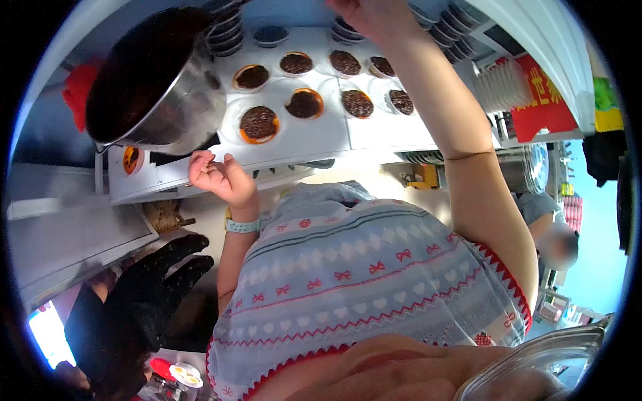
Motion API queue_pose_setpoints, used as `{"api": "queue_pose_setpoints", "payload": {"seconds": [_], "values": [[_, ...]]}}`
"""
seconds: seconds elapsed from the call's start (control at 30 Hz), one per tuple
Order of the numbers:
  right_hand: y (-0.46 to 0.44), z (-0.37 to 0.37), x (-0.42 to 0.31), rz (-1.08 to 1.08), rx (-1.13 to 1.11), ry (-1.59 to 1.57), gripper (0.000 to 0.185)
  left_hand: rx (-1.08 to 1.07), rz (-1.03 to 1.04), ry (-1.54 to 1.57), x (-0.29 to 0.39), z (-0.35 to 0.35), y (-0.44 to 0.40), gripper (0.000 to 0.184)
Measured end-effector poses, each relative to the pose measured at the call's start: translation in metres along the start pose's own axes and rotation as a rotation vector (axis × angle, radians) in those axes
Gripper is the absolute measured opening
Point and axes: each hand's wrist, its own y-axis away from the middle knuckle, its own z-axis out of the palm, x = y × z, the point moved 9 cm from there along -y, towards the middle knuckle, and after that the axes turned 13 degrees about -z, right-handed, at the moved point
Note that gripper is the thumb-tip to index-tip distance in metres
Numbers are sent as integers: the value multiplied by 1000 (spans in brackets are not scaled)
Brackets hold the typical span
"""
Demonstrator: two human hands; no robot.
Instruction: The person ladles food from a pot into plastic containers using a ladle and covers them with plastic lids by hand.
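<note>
My left hand hovers at the near table edge, just below a large metal pot, with its fingers curled in and nothing visible in them. The pot is tilted toward me, and its inside looks dark. My right arm stretches across the table; the right hand is cut off by the top of the view near stacked tubs, its fingers mostly hidden. Between the arms stand several round clear tubs of dark, crumbly food with orange showing at the rims. One more tub sits left, beside the pot.
The white table also holds stacks of dark-filled tubs and stacked clear lids or tubs at right. A red sign hangs beyond them. One person in black is at lower left; another person is farther right.
</note>
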Motion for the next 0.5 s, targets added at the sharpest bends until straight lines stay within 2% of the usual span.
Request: {"api": "queue_pose_setpoints", "payload": {"seconds": [0.1,0.17,0.2,0.37,0.43,0.47,0.5], "values": [[31,-54,-52,-47,-100,-109,21,-33,-45,29,10,26,12,47],[67,-134,-81,25,165,178,26,-139,58,21,18,47,24,43],[81,-145,-100,19,175,187,26,-160,72,35,23,58,30,36],[190,-229,-181,-78,425,287,24,-367,53,132,31,132,76,29],[237,-270,-203,-95,560,348,25,-534,-64,152,24,174,102,25],[257,-287,-211,-102,531,379,25,-593,-82,194,31,197,114,21],[277,-304,-216,-78,605,391,25,-643,-45,159,29,217,129,19]]}}
